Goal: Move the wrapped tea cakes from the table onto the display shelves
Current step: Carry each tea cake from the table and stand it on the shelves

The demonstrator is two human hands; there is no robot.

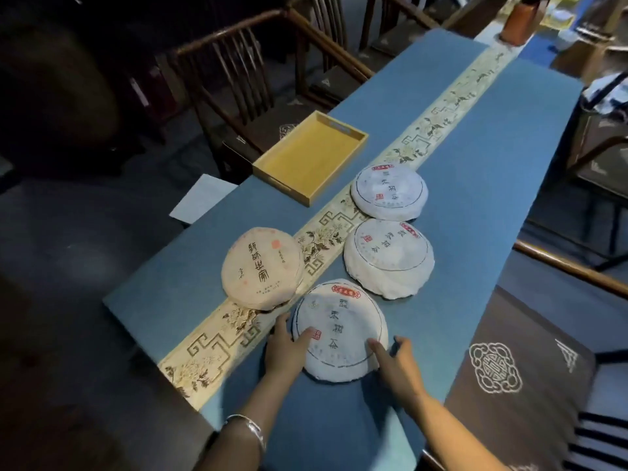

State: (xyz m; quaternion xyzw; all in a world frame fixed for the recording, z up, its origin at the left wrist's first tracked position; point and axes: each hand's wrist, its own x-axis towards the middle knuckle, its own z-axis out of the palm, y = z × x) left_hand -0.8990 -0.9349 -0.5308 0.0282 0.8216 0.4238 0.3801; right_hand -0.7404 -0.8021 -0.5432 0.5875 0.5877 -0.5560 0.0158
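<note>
I have my left hand (283,348) and right hand (396,363) curled around both sides of the white tea cake (339,331) near the table's (475,185) close edge, so I can lift it flat.

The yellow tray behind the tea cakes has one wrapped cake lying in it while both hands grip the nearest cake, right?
Not quite. In the head view the yellow tray holds nothing; all four cakes lie on the table. Both hands do grip the nearest cake.
</note>
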